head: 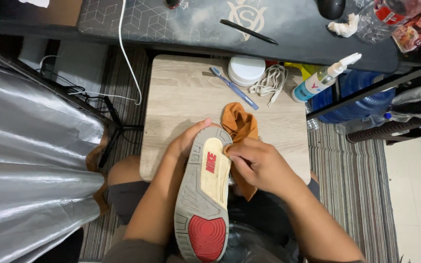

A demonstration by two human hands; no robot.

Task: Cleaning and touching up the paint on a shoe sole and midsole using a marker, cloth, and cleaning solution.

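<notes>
Head view: the left hand (187,141) grips the sneaker (204,195) sole-up over the lap, presenting the tread to the right hand (257,163), which pinches the orange cloth (239,124) against it (toothbrush (234,87) and spray bottle (323,79) lie on the worktop (181,102)).

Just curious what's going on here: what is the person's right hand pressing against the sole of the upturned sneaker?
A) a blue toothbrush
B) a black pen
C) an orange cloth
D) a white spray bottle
C: the right hand pinches an orange cloth against the sneaker sole, while the toothbrush lies untouched on the small wooden table.
</notes>
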